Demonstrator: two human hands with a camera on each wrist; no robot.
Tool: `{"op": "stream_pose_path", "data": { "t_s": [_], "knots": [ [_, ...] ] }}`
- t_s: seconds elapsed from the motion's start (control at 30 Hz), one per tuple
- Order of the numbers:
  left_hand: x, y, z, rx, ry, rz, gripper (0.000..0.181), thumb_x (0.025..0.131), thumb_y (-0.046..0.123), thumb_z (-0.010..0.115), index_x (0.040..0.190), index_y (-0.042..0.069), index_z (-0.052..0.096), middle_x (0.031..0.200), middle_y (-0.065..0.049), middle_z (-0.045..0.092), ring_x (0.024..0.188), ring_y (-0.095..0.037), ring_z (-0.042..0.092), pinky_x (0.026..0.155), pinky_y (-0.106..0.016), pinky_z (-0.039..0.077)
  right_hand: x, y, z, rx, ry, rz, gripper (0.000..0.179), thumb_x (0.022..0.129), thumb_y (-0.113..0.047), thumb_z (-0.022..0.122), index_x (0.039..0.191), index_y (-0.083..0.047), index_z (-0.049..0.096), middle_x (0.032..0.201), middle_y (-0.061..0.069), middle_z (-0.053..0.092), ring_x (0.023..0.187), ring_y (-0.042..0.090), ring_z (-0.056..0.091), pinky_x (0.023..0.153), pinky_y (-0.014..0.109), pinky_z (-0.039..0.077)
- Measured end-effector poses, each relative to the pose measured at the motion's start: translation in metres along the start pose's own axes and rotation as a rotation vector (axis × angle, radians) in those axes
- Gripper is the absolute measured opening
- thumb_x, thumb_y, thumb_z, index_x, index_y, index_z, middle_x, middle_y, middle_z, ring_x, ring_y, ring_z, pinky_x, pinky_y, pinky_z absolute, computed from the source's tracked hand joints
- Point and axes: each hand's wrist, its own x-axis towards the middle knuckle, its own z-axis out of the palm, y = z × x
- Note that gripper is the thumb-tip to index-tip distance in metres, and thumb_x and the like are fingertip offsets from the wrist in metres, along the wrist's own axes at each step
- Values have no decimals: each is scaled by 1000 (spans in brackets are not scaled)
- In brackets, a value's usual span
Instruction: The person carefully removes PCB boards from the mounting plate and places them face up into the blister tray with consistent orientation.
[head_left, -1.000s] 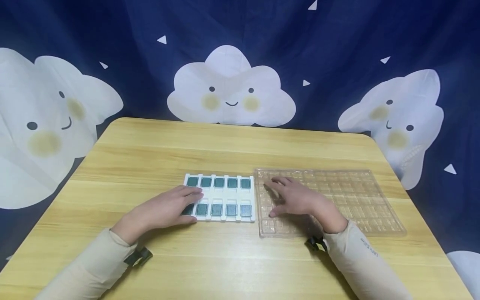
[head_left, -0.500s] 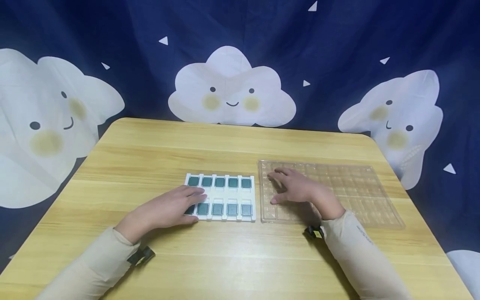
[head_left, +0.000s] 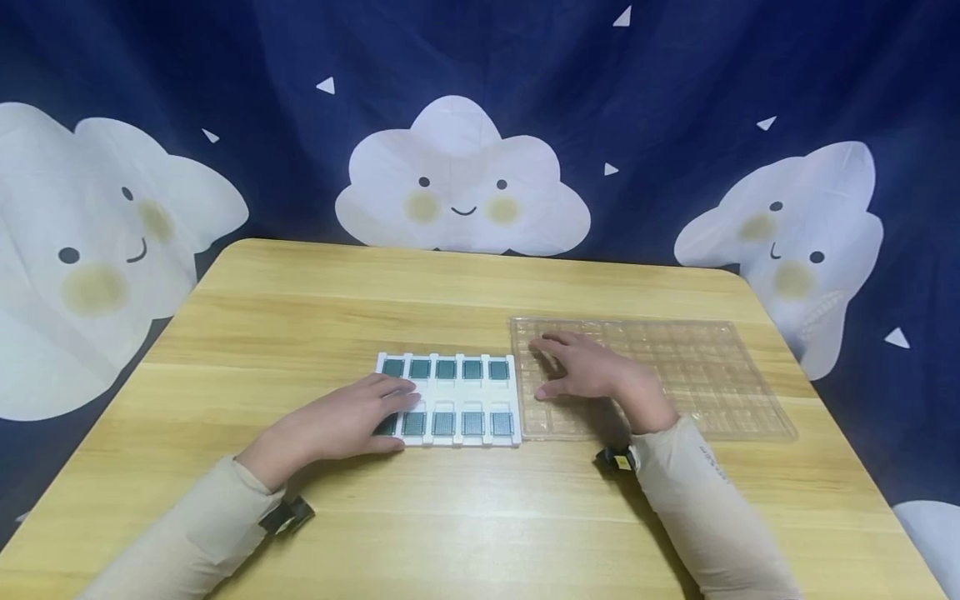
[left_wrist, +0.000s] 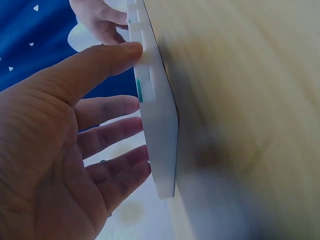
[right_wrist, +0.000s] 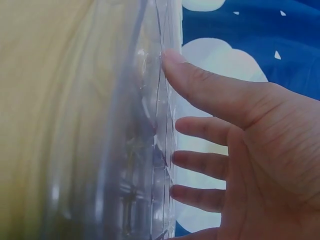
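Judging by how things lie, the white tray (head_left: 457,393) and the clear tray (head_left: 697,379) seem already set side by side on the surface (head_left: 450,517), facing edges touching or nearly so; their far edges do not line up, and whether adjusting is left cannot be told. The white tray, on the left, bears two rows of five green squares (head_left: 446,369), the near-left one partly covered by the left hand (head_left: 337,423). The clear tray, on the right, is see-through and gridded with shallow compartments; no green square can be made out there. Neither hand is clenched: the left hand's extended fingers touch the white tray's left end, while the right hand (head_left: 592,372) rests spread fingers on the clear tray's left part
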Motion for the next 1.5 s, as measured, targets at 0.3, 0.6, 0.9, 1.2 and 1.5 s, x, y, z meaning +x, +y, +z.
{"op": "stream_pose_path", "data": {
  "t_s": [0.3,0.6,0.9,1.2,1.5],
  "knots": [
    [-11,-14,-2,-26,9,-6,75,80,42,79,140,5,53,143,-15,48,131,-34,44,110,-48,36,-2,-3,-1,-3,18,2,85,86,-49,70,154,-12,32,157,20,23,141,46,22,112,62,22],
    [-11,-20,-2,-12,13,12,74,77,31,83,139,4,54,140,-16,49,129,-32,45,108,-47,39,-3,-8,-6,-20,90,-55,80,89,-43,70,152,-8,35,154,21,31,139,43,30,111,60,26],
    [-12,-23,-2,-7,-30,-25,72,81,32,79,141,6,51,145,-14,44,133,-32,41,110,-48,37,7,-17,-10,-37,179,-179,72,90,-39,70,147,-5,43,145,18,45,131,38,44,110,53,34],
    [-13,-25,1,-9,-31,-20,75,82,33,78,144,5,48,146,-15,43,134,-33,40,111,-48,35,15,-26,-9,-66,254,-237,62,92,-37,68,143,-5,49,140,18,52,128,35,49,109,49,38],
    [-12,-22,3,-5,20,15,77,80,36,79,143,4,49,138,-14,48,129,-30,42,109,-45,38,12,-33,0,-92,300,-308,55,93,-40,65,136,-7,58,137,18,55,130,38,46,111,53,32]
  ]
}}
